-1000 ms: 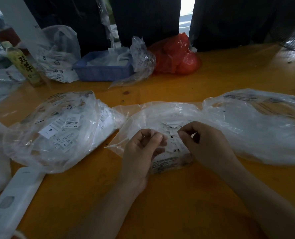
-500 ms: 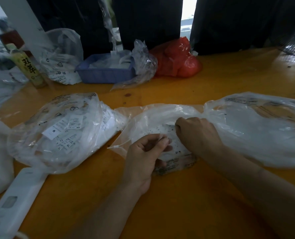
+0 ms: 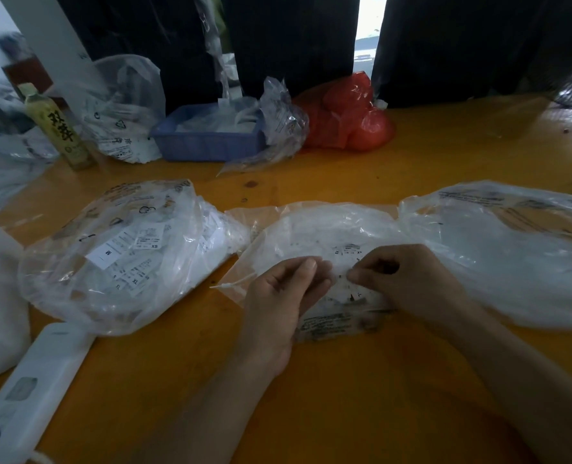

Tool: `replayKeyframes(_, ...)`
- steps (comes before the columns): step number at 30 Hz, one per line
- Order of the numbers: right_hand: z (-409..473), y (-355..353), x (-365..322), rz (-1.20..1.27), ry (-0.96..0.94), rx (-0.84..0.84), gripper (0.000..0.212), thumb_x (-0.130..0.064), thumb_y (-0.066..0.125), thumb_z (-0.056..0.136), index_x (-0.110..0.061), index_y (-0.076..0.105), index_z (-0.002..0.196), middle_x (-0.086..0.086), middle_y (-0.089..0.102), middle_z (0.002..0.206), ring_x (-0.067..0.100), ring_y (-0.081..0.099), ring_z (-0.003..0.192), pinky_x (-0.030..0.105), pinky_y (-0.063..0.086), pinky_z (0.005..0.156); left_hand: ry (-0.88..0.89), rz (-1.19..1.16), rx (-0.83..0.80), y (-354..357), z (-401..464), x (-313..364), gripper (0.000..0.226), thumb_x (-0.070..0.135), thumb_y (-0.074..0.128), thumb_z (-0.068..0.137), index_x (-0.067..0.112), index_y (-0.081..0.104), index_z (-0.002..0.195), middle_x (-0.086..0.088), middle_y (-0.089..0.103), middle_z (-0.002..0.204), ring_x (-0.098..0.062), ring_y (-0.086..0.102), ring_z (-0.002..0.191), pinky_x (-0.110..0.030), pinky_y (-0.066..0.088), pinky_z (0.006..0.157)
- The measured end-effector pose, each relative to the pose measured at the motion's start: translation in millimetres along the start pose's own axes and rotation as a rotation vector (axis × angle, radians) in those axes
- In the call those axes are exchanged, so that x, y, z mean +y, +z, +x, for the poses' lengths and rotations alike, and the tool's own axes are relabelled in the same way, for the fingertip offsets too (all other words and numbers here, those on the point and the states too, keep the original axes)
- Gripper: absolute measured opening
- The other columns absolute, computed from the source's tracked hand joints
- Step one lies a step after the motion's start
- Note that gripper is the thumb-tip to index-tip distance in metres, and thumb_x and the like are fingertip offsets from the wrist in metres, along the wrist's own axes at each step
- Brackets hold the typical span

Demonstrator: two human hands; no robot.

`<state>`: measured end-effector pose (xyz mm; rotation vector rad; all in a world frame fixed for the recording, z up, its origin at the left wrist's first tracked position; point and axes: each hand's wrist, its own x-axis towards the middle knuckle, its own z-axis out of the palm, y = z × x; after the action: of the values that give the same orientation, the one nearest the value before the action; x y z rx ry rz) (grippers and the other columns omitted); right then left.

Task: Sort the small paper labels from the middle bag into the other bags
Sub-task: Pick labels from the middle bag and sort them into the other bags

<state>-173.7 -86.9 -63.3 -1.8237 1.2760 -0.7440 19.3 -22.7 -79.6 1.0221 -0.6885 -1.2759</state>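
Now both hands, left hand (image 3: 288, 293) w/ loosely curled grip & right hand (image 3: 408, 279) pinching, are picking flimsy, light labels (image 3: 351, 283) by edges in middle bag (image 3: 324, 232).

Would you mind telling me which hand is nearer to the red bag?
Right. The right hand lies almost straight below the red bag; the left hand sits further left.

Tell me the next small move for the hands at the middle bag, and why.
Probably lift the right hand clear with one label: its fingertips are pinched on the labels in the middle bag, while the left hand rests curled beside it.
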Motion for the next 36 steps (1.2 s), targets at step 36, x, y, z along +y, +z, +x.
replayKeyframes(36, -11.7, 1.9, -10.6, 0.426, -0.18, 0.21, 0.016, -0.016, 0.058, 0.103, -0.028, 0.068, 0.107, 0.009, 0.07, 0.075, 0.023, 0.067, 0.061, 0.033, 0.056, 0.057, -0.029, 0.078, -0.113, -2.2, 0.5, -4.0, 0.028, 0.028, 0.074, 0.088, 0.014, 0.083, 0.11, -0.011, 0.08, 0.115, -0.025, 0.077, 0.112, -0.024, 0.06, 0.095)
